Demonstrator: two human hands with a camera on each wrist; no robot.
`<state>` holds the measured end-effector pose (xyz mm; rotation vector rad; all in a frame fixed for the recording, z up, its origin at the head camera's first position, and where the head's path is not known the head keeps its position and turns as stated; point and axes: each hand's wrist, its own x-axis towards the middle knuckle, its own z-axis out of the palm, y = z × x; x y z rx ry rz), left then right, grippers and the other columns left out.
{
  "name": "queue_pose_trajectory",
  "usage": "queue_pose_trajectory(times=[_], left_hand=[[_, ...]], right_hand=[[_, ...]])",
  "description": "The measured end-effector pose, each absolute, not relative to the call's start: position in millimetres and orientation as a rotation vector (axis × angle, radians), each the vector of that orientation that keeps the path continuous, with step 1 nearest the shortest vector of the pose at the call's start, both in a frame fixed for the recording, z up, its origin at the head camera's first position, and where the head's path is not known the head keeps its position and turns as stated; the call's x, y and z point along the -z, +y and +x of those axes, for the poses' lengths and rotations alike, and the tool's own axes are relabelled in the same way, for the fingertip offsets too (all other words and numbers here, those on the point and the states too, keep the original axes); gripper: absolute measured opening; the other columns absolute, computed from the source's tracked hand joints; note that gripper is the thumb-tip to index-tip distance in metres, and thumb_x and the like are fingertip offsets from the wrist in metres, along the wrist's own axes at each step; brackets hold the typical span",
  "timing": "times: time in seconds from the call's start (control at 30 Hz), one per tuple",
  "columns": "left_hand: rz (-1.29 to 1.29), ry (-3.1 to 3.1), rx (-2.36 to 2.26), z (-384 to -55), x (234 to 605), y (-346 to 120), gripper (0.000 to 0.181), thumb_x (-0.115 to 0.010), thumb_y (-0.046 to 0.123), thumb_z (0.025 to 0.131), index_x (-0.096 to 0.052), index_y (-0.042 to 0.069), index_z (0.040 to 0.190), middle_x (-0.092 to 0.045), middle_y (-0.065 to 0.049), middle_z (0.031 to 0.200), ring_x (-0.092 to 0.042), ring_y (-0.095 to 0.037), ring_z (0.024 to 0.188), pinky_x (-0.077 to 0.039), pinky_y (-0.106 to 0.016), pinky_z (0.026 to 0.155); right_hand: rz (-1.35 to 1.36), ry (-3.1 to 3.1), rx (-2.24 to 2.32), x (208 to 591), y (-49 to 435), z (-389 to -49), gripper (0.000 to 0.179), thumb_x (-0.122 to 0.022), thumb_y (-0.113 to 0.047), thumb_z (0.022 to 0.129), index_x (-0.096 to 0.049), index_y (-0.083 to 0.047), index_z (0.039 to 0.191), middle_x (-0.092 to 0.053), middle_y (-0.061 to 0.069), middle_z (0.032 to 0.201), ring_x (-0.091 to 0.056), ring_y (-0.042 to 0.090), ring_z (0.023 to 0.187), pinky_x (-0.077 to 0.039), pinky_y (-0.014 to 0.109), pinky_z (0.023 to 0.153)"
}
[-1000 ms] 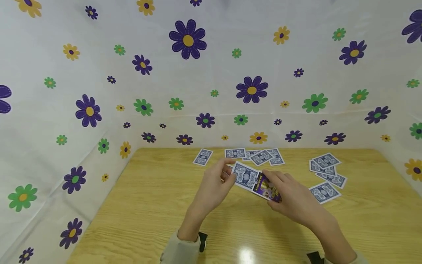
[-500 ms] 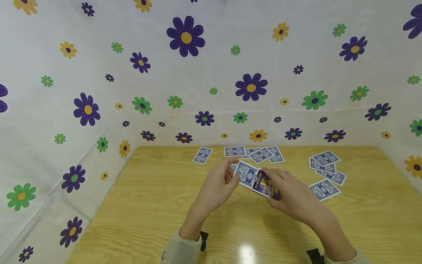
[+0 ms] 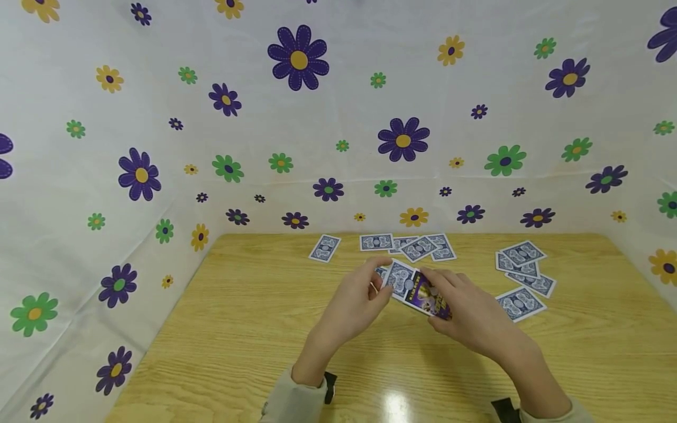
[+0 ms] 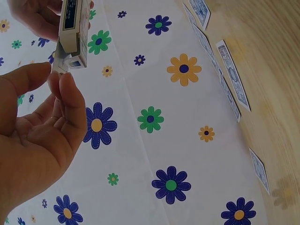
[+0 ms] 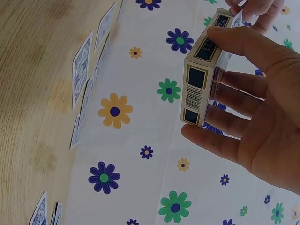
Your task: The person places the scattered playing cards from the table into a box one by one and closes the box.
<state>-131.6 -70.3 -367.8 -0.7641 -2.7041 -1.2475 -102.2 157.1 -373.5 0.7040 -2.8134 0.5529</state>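
Card box (image 3: 427, 295) held above tabletop (image 3: 238, 329), right hand's (image 3: 473, 308) fingers clamped on it. Long axis diagonal in head view, upper left to lower right, open end facing left hand (image 3: 351, 302). Left fingers pinch protruding card (image 3: 400, 278), inner end hidden by box. Right hand covers box's lower-right end.

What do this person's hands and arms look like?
The left hand and right hand are ungloved. Pale grey-beige sleeves show at the head view's bottom edge, the right one mostly cut off. A black piece, perhaps a strap, sits beside each.
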Motion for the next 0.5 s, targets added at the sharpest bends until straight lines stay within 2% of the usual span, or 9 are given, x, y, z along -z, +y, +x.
queue_pose_trajectory(times=[0.5], left_hand=[[-0.855, -2.728, 1.239, -128.7, 368.2, -66.0, 0.042, -0.062, 0.011, 0.097, -0.053, 0.009, 0.137, -0.057, 0.005, 0.081, -0.049, -0.007, 0.062, -0.043, -0.020, 0.052]], right_hand=[[0.691, -2.812, -0.572, 372.0, 159.9, -102.4, 0.079, -0.084, -0.017, 0.078, -0.046, -0.004, 0.145, -0.058, 0.017, 0.132, -0.060, 0.034, 0.112, -0.056, 0.045, 0.084]])
